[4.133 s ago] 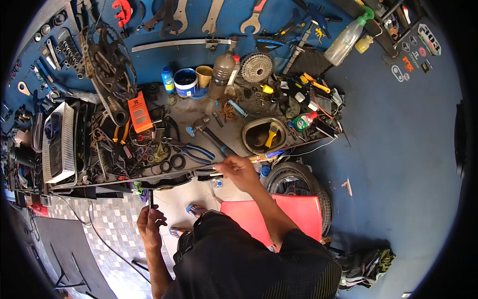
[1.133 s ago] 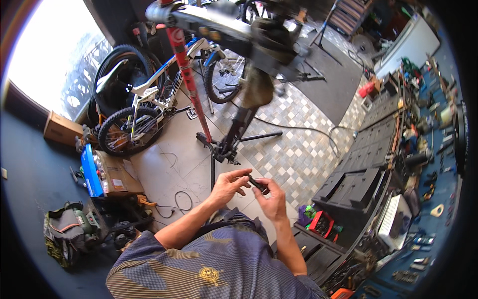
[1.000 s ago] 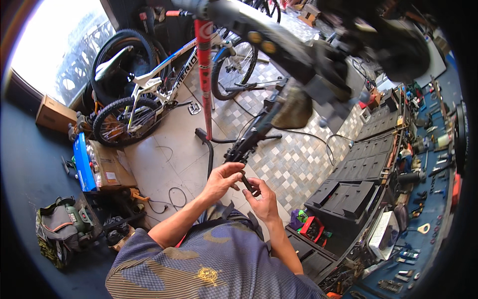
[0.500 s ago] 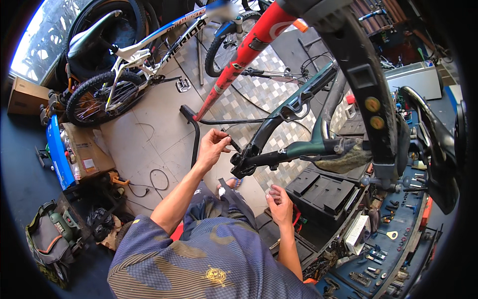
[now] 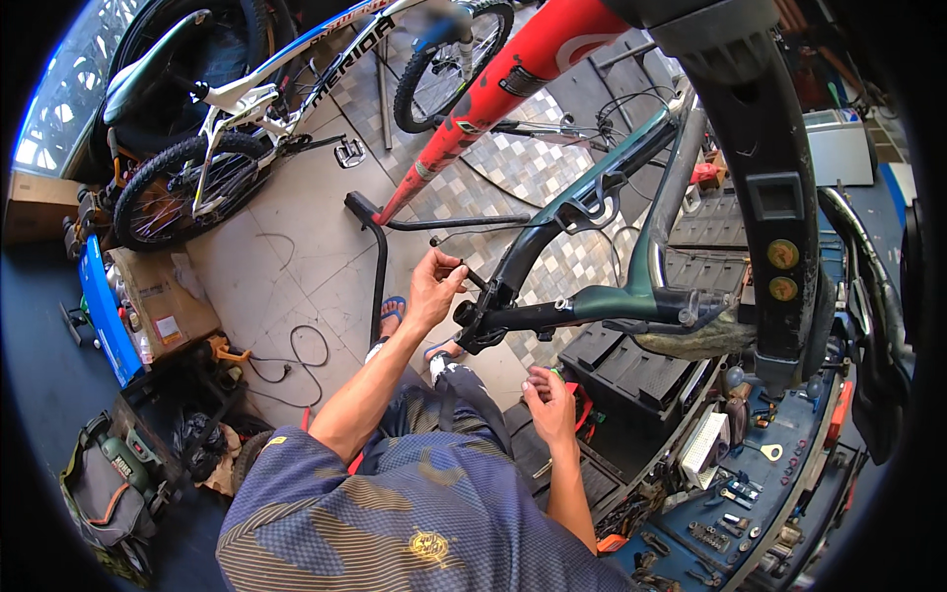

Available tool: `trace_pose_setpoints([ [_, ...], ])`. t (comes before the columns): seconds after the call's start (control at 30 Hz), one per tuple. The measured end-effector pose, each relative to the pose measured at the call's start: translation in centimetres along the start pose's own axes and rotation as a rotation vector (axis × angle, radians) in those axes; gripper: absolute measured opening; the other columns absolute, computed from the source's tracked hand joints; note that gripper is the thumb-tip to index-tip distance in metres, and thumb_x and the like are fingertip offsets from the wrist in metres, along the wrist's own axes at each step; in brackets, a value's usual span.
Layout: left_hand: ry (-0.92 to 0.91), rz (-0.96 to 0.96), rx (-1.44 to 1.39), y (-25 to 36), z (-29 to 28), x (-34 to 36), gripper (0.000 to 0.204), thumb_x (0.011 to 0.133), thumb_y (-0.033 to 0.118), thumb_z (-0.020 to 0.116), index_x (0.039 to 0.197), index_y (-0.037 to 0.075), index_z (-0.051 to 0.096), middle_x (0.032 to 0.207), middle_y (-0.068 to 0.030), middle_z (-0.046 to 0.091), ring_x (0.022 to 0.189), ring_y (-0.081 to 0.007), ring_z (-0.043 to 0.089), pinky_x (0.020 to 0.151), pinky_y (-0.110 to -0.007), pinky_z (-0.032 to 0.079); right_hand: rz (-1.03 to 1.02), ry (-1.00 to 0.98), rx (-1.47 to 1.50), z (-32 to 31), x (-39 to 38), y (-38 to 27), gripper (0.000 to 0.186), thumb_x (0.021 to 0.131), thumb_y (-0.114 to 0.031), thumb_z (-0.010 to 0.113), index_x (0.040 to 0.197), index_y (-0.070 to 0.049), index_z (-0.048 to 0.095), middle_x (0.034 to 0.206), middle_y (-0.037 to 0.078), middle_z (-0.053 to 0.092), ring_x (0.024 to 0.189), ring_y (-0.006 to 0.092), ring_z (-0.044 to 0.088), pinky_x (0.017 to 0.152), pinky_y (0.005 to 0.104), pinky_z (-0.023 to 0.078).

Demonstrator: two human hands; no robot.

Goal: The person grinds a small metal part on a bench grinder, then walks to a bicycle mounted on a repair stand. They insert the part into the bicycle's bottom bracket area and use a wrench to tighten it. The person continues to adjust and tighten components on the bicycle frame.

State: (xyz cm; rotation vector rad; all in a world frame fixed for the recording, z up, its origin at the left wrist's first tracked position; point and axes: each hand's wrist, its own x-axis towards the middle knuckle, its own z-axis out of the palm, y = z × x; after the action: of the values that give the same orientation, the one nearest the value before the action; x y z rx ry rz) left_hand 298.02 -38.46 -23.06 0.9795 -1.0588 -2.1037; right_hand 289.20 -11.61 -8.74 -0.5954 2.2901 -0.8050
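My left hand (image 5: pixel 439 284) pinches a thin black part (image 5: pixel 473 278) just left of the lower end of a dark green-black bike frame (image 5: pixel 651 296); whether the part is joined to the frame I cannot tell. The frame is raised in front of me beside a wide black upright arm (image 5: pixel 774 237). My right hand (image 5: pixel 547 403) is lower and to the right, below the frame, fingers loosely curled and apart with nothing visible in them. A red stand post (image 5: pixel 464 118) rises behind the frame from a black base (image 5: pixel 373 237).
A white bike (image 5: pixel 227 187) stands at the back left, above cardboard boxes (image 5: pixel 168 296) and a blue box (image 5: pixel 113 296). A bag (image 5: pixel 104 503) lies lower left, near a looped cable (image 5: pixel 306 355). Black drawers (image 5: pixel 631 380) and a blue tool board (image 5: pixel 720 543) line the right side.
About a second ago both hands were together on the black part; the right hand has dropped away and opened. My view has swung from the bench to the stand and frame.
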Motion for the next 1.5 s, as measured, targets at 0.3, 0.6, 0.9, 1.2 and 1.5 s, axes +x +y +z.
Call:
trace_pose_setpoints([
  [0.3, 0.035, -0.063, -0.052, 1.3, 0.1, -0.5, 0.018, 0.097, 0.007, 0.075, 0.102, 0.002, 0.058, 0.095, -0.0072, 0.069, 0.076, -0.0118, 0.068, 0.07, -0.028, 0.062, -0.038, -0.002, 0.02, 1.3, 2.1, -0.9, 0.034, 0.094, -0.015, 0.074, 0.126, -0.003, 0.07, 0.103, 0.01, 0.075, 0.083, 0.0141, 0.07, 0.069, 0.0283, 0.054],
  [0.6, 0.011, -0.065, 0.09, 2.1, 0.0, 0.2, 0.022, 0.095, 0.006, 0.077, 0.096, 0.002, 0.056, 0.097, -0.0099, 0.069, 0.082, -0.0156, 0.071, 0.068, -0.03, 0.065, 0.064, 0.008, 0.264, 4.2, 4.8, 0.1, 0.069, 0.091, -0.028, 0.081, 0.145, 0.002, 0.051, 0.111, 0.016, 0.073, 0.089, 0.0187, 0.072, 0.077, 0.0324, 0.058],
  [0.9, 0.035, -0.199, -0.077, 2.0, 0.4, 0.1, 0.028, 0.097, 0.006, 0.076, 0.111, 0.003, 0.052, 0.098, -0.0111, 0.068, 0.084, -0.0199, 0.073, 0.072, -0.033, 0.066, 0.048, -0.11, 0.504, 7.9, 7.5, -0.7, 0.101, 0.076, -0.045, 0.092, 0.145, 0.006, 0.042, 0.127, 0.021, 0.066, 0.109, 0.0295, 0.071, 0.09, 0.0382, 0.058],
  [1.2, -0.025, -0.264, -0.027, 1.3, 1.1, -0.5, 0.028, 0.101, 0.02, 0.074, 0.122, 0.009, 0.058, 0.097, -0.0086, 0.071, 0.085, -0.0176, 0.075, 0.073, -0.029, 0.061, -0.048, 0.024, 0.159, 9.0, 7.7, -3.1, 0.105, 0.066, -0.059, 0.094, 0.136, 0.005, 0.05, 0.128, 0.024, 0.066, 0.121, 0.0371, 0.065, 0.103, 0.0413, 0.051],
  [1.5, -0.06, -0.239, 0.082, 1.2, 1.1, 0.2, 0.028, 0.103, 0.023, 0.071, 0.122, 0.008, 0.056, 0.096, -0.0113, 0.075, 0.078, -0.0178, 0.074, 0.073, -0.033, 0.062, -0.097, 0.03, 0.23, 9.0, 7.7, -2.3, 0.105, 0.066, -0.062, 0.094, 0.136, 0.003, 0.052, 0.127, 0.022, 0.068, 0.121, 0.0343, 0.066, 0.103, 0.0406, 0.051],
])
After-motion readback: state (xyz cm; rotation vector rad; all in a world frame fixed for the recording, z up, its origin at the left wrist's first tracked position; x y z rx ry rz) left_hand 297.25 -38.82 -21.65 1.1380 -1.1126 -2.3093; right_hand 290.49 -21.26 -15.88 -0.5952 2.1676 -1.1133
